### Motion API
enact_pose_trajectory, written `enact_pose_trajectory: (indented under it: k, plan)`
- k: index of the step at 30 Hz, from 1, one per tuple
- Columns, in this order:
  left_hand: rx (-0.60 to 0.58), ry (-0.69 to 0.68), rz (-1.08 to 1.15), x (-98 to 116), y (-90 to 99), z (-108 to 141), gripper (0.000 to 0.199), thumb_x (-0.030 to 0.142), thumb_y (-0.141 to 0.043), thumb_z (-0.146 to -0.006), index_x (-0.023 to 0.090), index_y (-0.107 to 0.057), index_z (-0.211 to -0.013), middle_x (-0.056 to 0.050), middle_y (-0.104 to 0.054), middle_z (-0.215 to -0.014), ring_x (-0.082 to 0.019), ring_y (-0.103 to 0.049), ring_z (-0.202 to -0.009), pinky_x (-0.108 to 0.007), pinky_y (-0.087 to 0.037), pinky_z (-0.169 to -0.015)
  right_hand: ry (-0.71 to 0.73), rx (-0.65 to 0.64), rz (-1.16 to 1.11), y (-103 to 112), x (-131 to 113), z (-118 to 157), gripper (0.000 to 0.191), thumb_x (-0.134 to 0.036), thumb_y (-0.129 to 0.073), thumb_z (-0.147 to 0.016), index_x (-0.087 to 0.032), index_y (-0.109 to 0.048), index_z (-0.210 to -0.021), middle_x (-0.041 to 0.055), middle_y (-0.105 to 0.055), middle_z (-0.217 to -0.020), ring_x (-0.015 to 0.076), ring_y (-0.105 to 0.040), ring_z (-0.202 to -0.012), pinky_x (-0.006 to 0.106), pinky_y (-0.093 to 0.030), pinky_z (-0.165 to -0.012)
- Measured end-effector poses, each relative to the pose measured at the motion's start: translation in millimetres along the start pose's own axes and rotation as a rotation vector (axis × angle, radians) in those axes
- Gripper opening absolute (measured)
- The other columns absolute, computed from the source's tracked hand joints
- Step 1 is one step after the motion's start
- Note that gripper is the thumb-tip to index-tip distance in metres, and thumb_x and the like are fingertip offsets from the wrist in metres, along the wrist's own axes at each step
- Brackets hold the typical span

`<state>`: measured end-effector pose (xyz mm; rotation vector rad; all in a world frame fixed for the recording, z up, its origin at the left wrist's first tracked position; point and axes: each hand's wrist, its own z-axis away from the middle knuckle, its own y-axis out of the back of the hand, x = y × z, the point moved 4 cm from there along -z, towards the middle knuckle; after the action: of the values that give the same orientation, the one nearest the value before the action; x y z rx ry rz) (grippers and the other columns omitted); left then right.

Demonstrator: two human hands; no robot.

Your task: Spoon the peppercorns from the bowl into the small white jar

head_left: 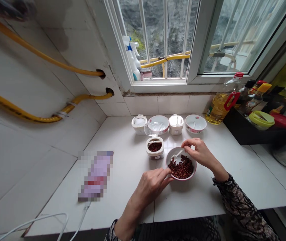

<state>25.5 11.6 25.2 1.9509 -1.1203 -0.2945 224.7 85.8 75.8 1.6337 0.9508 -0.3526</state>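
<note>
A white bowl (pixel 167 154) with a pinkish rim holds a heap of dark red peppercorns (pixel 182 168), probably Sichuan pepper. On its near left side, my left hand (pixel 154 180) grips the rim between thumb and fingers. My right hand (pixel 195 151) pinches the handle of a small white spoon (pixel 178 154), its tip down in the bowl beside the peppercorns. Just left of the bowl stands a white seasoning jar (pixel 155 154) with its clear lid flipped up and similar dark red contents inside.
Behind are two lidded white jars (pixel 139 125) (pixel 176 125) and two flowered bowls (pixel 158 124) (pixel 195 124). An oil bottle (pixel 216 107) and a black rack (pixel 238 129) of condiments stand at the right. A blurred-out phone-like object (pixel 96 175) with a white cable (pixel 81 219) lies left.
</note>
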Motion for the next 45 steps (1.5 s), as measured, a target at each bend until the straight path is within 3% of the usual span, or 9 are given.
enact_pose_trajectory:
  k: [4,11,18,21,24,29,32,39,45]
  plan:
    - [0.01,-0.001,0.0,0,0.0,0,0.028,0.034,-0.037,-0.107,0.016,-0.058,-0.101,0.0,-0.064,-0.068,-0.013,-0.061,-0.053,-0.023,-0.043,-0.048,-0.126,-0.063,-0.195,-2,3,0,0.019,-0.021,-0.053,-0.08,-0.019,-0.071,-0.075,0.001,-0.071,-0.068,0.016,-0.063,-0.065,0.027,-0.048,-0.063]
    - [0.017,-0.007,-0.015,2,0.5,-2,0.03,0.034,-0.036,-0.107,0.016,-0.058,-0.098,0.001,-0.062,-0.065,-0.014,-0.06,-0.051,-0.024,-0.042,-0.046,-0.246,0.019,-0.417,-12,11,-4,0.017,-0.027,-0.059,-0.077,-0.017,-0.072,-0.079,0.0017,-0.07,-0.066,0.0172,-0.065,-0.065,0.029,-0.051,-0.065]
    - [0.011,0.002,0.001,0,-0.6,0,0.028,0.033,-0.039,-0.107,0.016,-0.06,-0.1,-0.001,-0.064,-0.067,-0.014,-0.062,-0.053,-0.024,-0.044,-0.047,0.208,0.344,-0.092,-20,-35,-4,0.017,-0.021,-0.054,-0.094,-0.021,-0.071,-0.094,0.0053,-0.075,-0.082,0.0207,-0.067,-0.079,0.038,-0.049,-0.083]
    - [0.002,0.006,-0.014,0,-1.6,0,0.029,0.034,-0.038,-0.107,0.016,-0.06,-0.1,0.0,-0.063,-0.065,-0.014,-0.061,-0.052,-0.024,-0.044,-0.047,0.469,0.297,0.14,-33,-47,1,0.026,-0.012,-0.046,-0.096,-0.02,-0.07,-0.1,0.0068,-0.075,-0.088,0.0208,-0.064,-0.082,0.041,-0.046,-0.09]
    - [-0.002,0.012,-0.019,0,-2.3,1,0.029,0.033,-0.04,-0.107,0.016,-0.061,-0.099,0.0,-0.062,-0.064,-0.014,-0.061,-0.052,-0.024,-0.044,-0.046,0.554,0.233,0.242,-37,-49,4,0.031,-0.008,-0.042,-0.095,-0.02,-0.069,-0.103,0.0069,-0.074,-0.09,0.0211,-0.062,-0.083,0.042,-0.044,-0.092]
    - [0.006,0.003,-0.016,0,-2.4,0,0.028,0.034,-0.039,-0.107,0.016,-0.06,-0.1,0.0,-0.063,-0.066,-0.013,-0.061,-0.053,-0.023,-0.043,-0.047,0.444,0.296,0.148,-6,-40,2,0.019,-0.013,-0.05,-0.093,-0.02,-0.068,-0.092,0.0053,-0.071,-0.082,0.0209,-0.062,-0.078,0.038,-0.046,-0.079]
    - [0.001,-0.003,-0.011,0,-2.6,1,0.029,0.033,-0.037,-0.107,0.016,-0.059,-0.099,0.0,-0.063,-0.068,-0.013,-0.061,-0.055,-0.023,-0.044,-0.047,0.358,0.213,0.163,8,-26,1,0.017,-0.011,-0.052,-0.089,-0.019,-0.065,-0.084,0.0036,-0.07,-0.076,0.0196,-0.062,-0.073,0.035,-0.045,-0.076]
    - [-0.02,0.011,-0.013,-1,-2.5,2,0.026,0.033,-0.041,-0.106,0.016,-0.061,-0.101,0.0,-0.063,-0.067,-0.013,-0.061,-0.055,-0.022,-0.045,-0.049,0.238,-0.017,0.289,-18,-3,7,0.02,-0.005,-0.051,-0.082,-0.018,-0.064,-0.078,0.0032,-0.073,-0.075,0.0178,-0.062,-0.069,0.037,-0.04,-0.081]
    - [-0.014,0.008,-0.004,-1,-2.1,1,0.03,0.034,-0.038,-0.107,0.016,-0.06,-0.1,0.0,-0.063,-0.067,-0.013,-0.061,-0.054,-0.023,-0.045,-0.049,0.14,-0.011,0.115,-22,-4,6,0.022,-0.006,-0.052,-0.082,-0.021,-0.067,-0.075,-0.0003,-0.074,-0.072,0.0157,-0.064,-0.066,0.035,-0.043,-0.082]
